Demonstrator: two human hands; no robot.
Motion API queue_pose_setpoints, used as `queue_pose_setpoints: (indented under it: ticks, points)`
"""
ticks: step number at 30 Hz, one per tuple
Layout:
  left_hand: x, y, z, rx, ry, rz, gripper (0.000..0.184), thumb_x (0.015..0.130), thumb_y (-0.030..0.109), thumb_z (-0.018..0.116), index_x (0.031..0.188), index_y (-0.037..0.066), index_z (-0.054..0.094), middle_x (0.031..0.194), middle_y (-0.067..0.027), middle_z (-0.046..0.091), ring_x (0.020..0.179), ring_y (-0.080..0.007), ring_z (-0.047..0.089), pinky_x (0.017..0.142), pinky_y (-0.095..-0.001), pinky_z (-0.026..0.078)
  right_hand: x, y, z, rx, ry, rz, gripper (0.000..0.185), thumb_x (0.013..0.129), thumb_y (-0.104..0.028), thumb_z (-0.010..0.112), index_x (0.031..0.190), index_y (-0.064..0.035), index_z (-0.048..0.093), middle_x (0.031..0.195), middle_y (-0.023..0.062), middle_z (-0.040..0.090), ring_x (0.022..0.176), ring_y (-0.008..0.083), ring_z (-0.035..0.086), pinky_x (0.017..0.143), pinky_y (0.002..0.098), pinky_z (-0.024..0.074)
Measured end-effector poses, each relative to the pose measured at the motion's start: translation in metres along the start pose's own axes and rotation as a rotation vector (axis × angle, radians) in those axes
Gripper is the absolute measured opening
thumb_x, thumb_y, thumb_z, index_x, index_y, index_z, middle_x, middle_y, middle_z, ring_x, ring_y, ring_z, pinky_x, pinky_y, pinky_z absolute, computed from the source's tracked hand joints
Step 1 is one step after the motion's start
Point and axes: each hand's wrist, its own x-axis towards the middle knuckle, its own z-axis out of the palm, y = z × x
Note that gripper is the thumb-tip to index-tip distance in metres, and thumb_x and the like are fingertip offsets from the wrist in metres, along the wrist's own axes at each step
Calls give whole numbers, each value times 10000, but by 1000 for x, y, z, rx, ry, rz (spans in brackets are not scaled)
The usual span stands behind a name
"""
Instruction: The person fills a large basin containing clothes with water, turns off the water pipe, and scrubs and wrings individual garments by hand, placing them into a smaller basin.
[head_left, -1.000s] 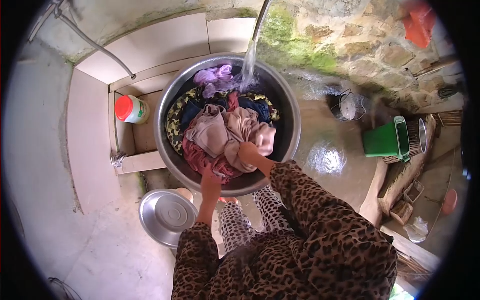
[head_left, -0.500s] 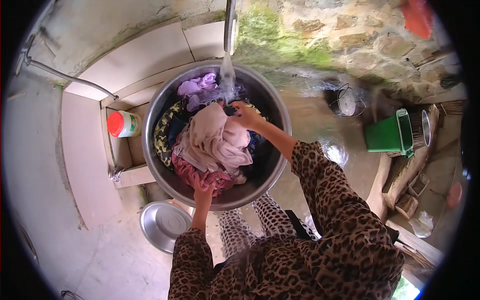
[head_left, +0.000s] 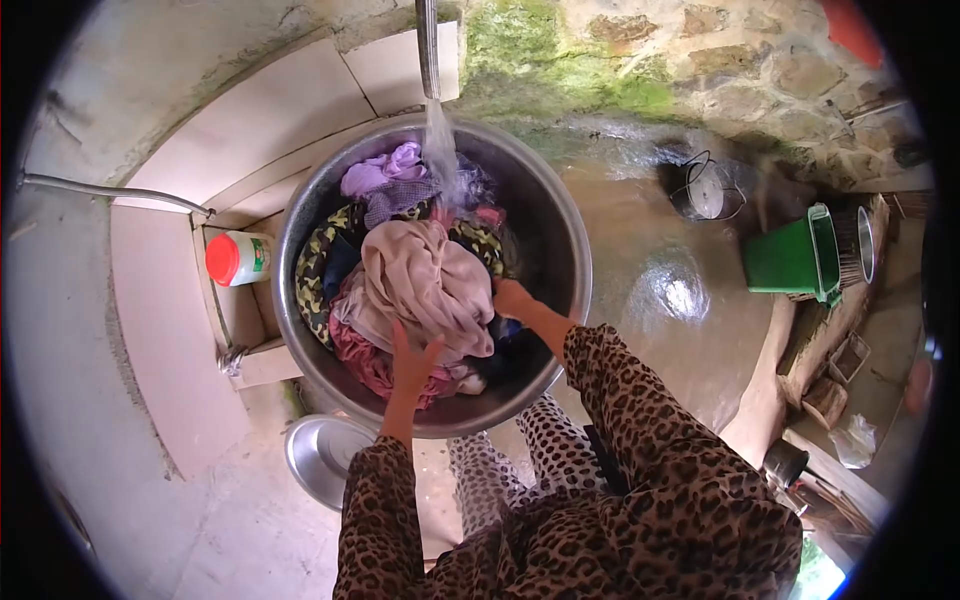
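A large metal basin (head_left: 575, 215) holds a heap of wet clothes. On top lies a beige cloth (head_left: 425, 275), with a camouflage garment (head_left: 318, 262), a lilac cloth (head_left: 378, 174) and a dusty-red garment (head_left: 362, 352) around it. My left hand (head_left: 410, 362) rests with fingers spread on the near side of the beige cloth, touching the red garment's edge. At the heap's right side my right hand (head_left: 514, 299) is curled in on dark clothing beside the camouflage; its fingertips are partly hidden. Water from a hose (head_left: 428, 50) pours into the basin's far side.
A red-lidded white tub (head_left: 237, 259) stands in a tiled nook at left. Below the basin a metal lid or shallow pan (head_left: 322, 455) lies on the floor. Wet ground, a small pail (head_left: 703, 192) and a green bucket (head_left: 790, 258) are to the right.
My right hand has come down from the far side of the heap to its right edge. My left hand has opened and slid up onto the beige cloth. More camouflage shows at right.
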Motion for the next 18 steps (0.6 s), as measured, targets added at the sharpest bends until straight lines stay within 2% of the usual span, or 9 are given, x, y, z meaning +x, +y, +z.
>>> queue_pose_setpoints:
  ticks: [2, 5, 8, 11, 14, 17, 18]
  points:
    - [4, -5, -3, -30, -3, -10, 943, 769, 308, 754, 1428, -93, 213, 1462, -256, 291, 1350, -302, 318, 1094, -362, 275, -32, -25, 0, 60, -41, -26, 357, 775, -164, 551, 1078, 9, 625, 997, 276, 642, 956, 403, 626, 833, 464, 499]
    - [13, -10, -15, -67, -27, 6, 933, 774, 336, 745, 1415, -105, 230, 1432, -266, 339, 1329, -309, 357, 1076, -366, 299, -38, -20, 41, 92, -50, -54, 315, 761, -201, 602, 976, 19, 667, 976, 266, 648, 941, 398, 629, 821, 457, 503]
    - [16, -5, -20, 59, 8, -37, 916, 766, 351, 743, 1405, -92, 259, 1389, -257, 407, 1278, -327, 430, 1041, -365, 345, -70, -48, 29, 78, -209, -152, 344, 723, -235, 678, 1000, -32, 679, 937, 219, 673, 904, 385, 645, 787, 436, 511]
    - [9, 34, -33, 53, -32, -169, 874, 749, 329, 743, 1383, -77, 299, 1309, -271, 487, 1197, -371, 511, 990, -377, 402, -65, -36, 63, 48, -318, -204, 393, 673, -269, 749, 973, -23, 693, 918, 204, 678, 902, 381, 643, 785, 430, 511]
    - [7, 1, -24, 341, 30, -196, 777, 753, 311, 712, 1353, -37, 360, 1248, -291, 527, 1123, -413, 551, 934, -426, 441, -72, -37, 70, -100, -241, -433, 378, 668, -320, 759, 859, 2, 704, 857, 194, 678, 865, 361, 656, 784, 431, 520]
    - [8, -9, -24, 436, -14, -198, 670, 774, 317, 668, 1307, 1, 415, 1178, -298, 562, 1068, -442, 561, 891, -472, 452, -77, -60, 54, -270, -461, -365, 401, 645, -346, 774, 826, 5, 704, 848, 179, 681, 854, 346, 659, 776, 427, 524]
    - [7, -7, -27, 445, -36, -217, 648, 781, 327, 656, 1295, 7, 426, 1166, -294, 569, 1061, -443, 563, 880, -480, 453, -77, -63, 53, -276, -470, -367, 409, 649, -349, 775, 838, 6, 705, 857, 180, 682, 861, 342, 658, 773, 430, 520]
